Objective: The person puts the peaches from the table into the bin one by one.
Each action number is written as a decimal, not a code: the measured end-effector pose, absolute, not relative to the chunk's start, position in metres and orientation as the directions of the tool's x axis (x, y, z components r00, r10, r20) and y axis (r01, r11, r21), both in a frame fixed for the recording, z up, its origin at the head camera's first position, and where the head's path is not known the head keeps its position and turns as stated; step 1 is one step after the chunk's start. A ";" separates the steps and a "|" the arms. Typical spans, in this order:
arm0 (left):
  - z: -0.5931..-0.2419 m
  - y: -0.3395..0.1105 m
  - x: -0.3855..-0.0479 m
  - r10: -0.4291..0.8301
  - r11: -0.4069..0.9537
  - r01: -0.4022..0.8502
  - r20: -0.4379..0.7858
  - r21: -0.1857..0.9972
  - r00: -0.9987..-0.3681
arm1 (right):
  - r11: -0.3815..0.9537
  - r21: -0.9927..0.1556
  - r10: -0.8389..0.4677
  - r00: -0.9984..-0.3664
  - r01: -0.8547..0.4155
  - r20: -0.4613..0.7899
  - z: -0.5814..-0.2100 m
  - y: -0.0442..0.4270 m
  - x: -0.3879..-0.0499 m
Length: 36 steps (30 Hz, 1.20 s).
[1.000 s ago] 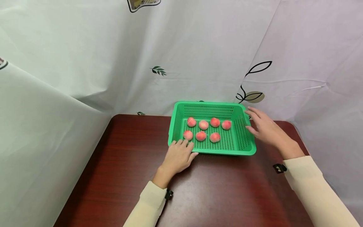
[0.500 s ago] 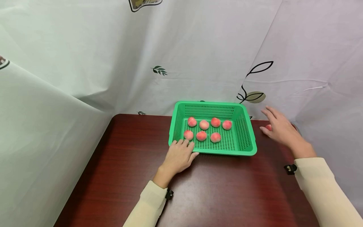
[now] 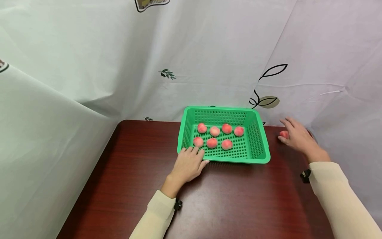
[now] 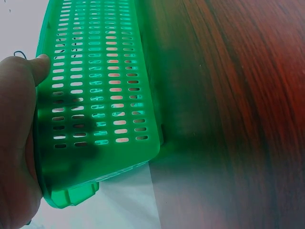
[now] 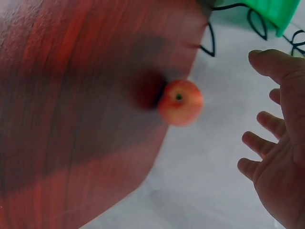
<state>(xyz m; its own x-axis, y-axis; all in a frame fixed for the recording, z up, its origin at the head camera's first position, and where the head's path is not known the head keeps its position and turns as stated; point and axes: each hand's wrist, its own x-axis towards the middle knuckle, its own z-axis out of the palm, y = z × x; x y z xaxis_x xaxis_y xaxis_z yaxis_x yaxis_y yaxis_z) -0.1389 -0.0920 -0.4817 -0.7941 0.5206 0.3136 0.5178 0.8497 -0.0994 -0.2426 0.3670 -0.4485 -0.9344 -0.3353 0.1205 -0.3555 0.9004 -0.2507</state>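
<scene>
A green plastic basket (image 3: 259,161) stands on the table with several pink-red peaches (image 3: 226,144) in two rows on its floor. My left hand (image 3: 187,166) holds the near rim at its left end, fingers over the edge and thumb outside. In the left wrist view the thumb (image 4: 42,67) lies at the rim of the slotted wall (image 4: 95,95); the other fingers are hidden there. To the right of the basket, a single peach (image 3: 284,134) sits near the table's far edge. Over it hovers my right hand (image 3: 299,137), fingers spread; the right wrist view shows them apart from the peach (image 5: 181,102).
The dark red wooden table (image 3: 143,172) carries the basket near its back edge. Behind and at both sides hangs a pale cloth (image 3: 209,59) with leaf prints, close to the basket's far side. The table's right back corner lies under the right hand.
My right hand has moved right, from beside the basket's right wall to above the lone peach, and lowered slightly. The left hand and basket have stayed in place.
</scene>
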 end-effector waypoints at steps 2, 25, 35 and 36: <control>-0.481 -0.092 -0.139 0.521 0.850 0.518 0.311 -0.100 -0.795 | 0.908 -0.258 -0.321 -0.943 -0.331 0.083 -0.452 0.370 -0.246; -0.480 -0.093 -0.138 0.518 0.852 0.514 0.322 -0.106 -0.793 | 0.917 -0.355 -0.240 -0.963 -0.184 -0.120 -0.482 0.382 -0.273; -0.482 -0.092 -0.138 0.520 0.850 0.515 0.319 -0.108 -0.792 | 0.921 -0.308 -0.281 -0.954 -0.237 -0.106 -0.494 0.388 -0.270; -0.482 -0.092 -0.138 0.519 0.851 0.514 0.315 -0.109 -0.794 | 0.922 -0.295 -0.290 -0.953 -0.252 -0.093 -0.494 0.388 -0.269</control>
<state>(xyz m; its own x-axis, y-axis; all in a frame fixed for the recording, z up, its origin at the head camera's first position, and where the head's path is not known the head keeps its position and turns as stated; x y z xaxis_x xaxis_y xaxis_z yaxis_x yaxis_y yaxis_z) -0.1382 -0.0919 -0.4820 -0.7943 0.5194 0.3151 0.5135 0.8512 -0.1086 -0.2695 0.3877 -0.4940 -0.9526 -0.2898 -0.0925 -0.2517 0.9216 -0.2954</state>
